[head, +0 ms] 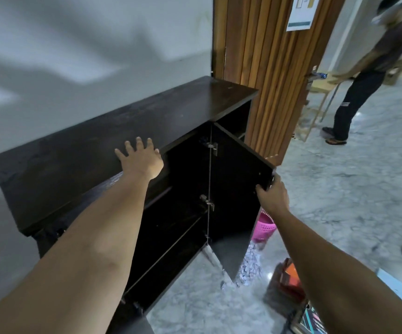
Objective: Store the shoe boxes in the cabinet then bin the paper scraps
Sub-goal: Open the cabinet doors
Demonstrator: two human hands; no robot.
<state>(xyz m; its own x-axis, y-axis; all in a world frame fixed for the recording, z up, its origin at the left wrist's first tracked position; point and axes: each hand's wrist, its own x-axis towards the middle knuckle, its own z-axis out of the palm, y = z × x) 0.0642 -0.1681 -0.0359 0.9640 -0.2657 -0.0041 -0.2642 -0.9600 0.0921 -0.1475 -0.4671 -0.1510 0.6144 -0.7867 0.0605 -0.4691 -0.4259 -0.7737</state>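
A low dark wooden cabinet (pixel 79 153) stands against the grey wall. My left hand (pixel 141 159) lies flat and open on its top near the front edge. My right hand (pixel 271 192) grips the top outer corner of the cabinet door (pixel 233 179), which stands swung wide. Inside, dark shelves show with nothing visible on them. Shoe boxes (pixel 289 280), one with an orange side, sit on the floor at the lower right, partly behind my right forearm. A heap of shredded paper scraps (pixel 250 263) lies on the floor behind the door. A pink mesh bin (pixel 265 227) stands just past it.
A ribbed wooden door panel (pixel 274 75) rises right of the cabinet. Another person (pixel 364 75) stands in the far right doorway beside a light wooden stool (pixel 315 109). The floor is grey marble tile. A colourful box corner (pixel 311 319) shows at the bottom edge.
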